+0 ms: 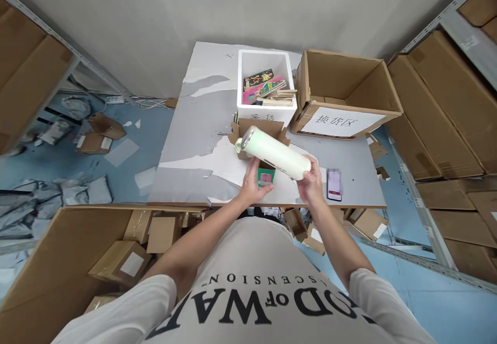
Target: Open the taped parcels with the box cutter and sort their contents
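Observation:
A pale green tumbler [276, 153] is tilted above the table, its silver lid end pointing up and left. My right hand [311, 184] is wrapped round its base. Below the lid end, my left hand [251, 184] is open, thumb and fingers apart. It is beside a small green packet or box [266, 175] with a pinkish panel; whether they touch is unclear. Behind the tumbler stands an opened small cardboard box [267, 125] with flaps up, partly hidden by the tumbler and my left hand.
A white foam box [285, 70] of books and wooden pieces stands at the back of the table [182, 147], beside a large open carton [345, 108] with a handwritten label. A phone [334, 184] lies at the right. Packed parcels fill a big carton [42, 261] below left; shelves flank both sides.

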A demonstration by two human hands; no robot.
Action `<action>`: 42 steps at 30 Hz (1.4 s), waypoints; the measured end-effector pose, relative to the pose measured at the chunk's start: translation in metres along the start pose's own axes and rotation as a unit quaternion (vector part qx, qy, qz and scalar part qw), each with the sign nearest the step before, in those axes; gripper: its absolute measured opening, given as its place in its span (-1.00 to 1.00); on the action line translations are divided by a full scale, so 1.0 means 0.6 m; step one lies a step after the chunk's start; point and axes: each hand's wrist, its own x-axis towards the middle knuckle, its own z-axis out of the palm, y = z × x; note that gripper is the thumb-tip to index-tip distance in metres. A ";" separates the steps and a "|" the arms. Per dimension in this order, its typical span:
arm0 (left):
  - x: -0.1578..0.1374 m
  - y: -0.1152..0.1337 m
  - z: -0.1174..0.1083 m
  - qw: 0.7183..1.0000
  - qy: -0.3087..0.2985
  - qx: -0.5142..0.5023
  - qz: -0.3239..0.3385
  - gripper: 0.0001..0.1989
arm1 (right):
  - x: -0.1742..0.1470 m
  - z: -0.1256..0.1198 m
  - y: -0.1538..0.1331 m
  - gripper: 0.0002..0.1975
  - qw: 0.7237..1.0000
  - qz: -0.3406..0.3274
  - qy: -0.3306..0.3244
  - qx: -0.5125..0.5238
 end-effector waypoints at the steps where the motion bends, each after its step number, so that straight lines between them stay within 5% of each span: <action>1: 0.002 0.017 0.002 0.999 -0.020 -0.040 0.003 -0.08 | -0.005 0.025 -0.004 -0.47 0.999 0.004 -0.037 -0.020; 6: 0.012 0.068 0.012 0.980 -0.031 -0.190 -0.058 -0.20 | -0.020 0.112 -0.024 -0.62 0.994 0.003 -0.101 -0.039; 11: 0.013 0.067 0.001 0.971 -0.023 -0.223 -0.083 -0.22 | -0.035 0.132 -0.024 -0.63 0.993 0.017 -0.106 -0.042; 16: 0.012 0.070 -0.005 0.970 -0.021 -0.222 -0.094 -0.16 | -0.030 0.084 -0.005 -0.55 0.995 0.037 -0.083 -0.042; 20: 0.005 0.068 0.001 0.983 0.006 -0.169 -0.074 -0.10 | 0.045 -0.001 -0.014 -0.41 0.999 0.050 0.019 -0.008; 25: -0.015 0.060 0.015 0.993 0.044 -0.057 -0.090 -0.10 | 0.159 -0.070 -0.062 -0.45 0.997 0.018 -0.051 -0.052; 28: -0.022 0.061 0.018 0.993 0.068 -0.013 -0.100 -0.02 | 0.187 -0.070 -0.070 -0.49 0.995 0.030 -0.075 -0.054; 31: -0.024 0.067 0.011 0.987 0.084 -0.078 -0.112 0.11 | 0.191 -0.063 -0.060 -0.49 0.995 0.029 -0.089 0.026; 34: -0.027 0.079 -0.004 0.945 0.006 -0.267 -0.190 -0.01 | 0.188 -0.063 -0.043 -0.43 0.993 0.014 -0.078 0.087; 37: -0.033 0.092 -0.019 0.851 -0.113 -0.420 -0.294 -0.11 | 0.180 -0.065 -0.028 -0.31 0.994 0.010 -0.067 0.087; 39: -0.039 0.098 -0.022 0.815 -0.116 -0.464 -0.327 -0.21 | 0.171 -0.064 -0.019 -0.24 0.993 0.027 -0.070 0.089; 42: -0.046 0.099 -0.018 0.801 -0.057 -0.496 -0.330 -0.34 | 0.157 -0.064 -0.011 -0.20 0.986 0.061 -0.086 0.132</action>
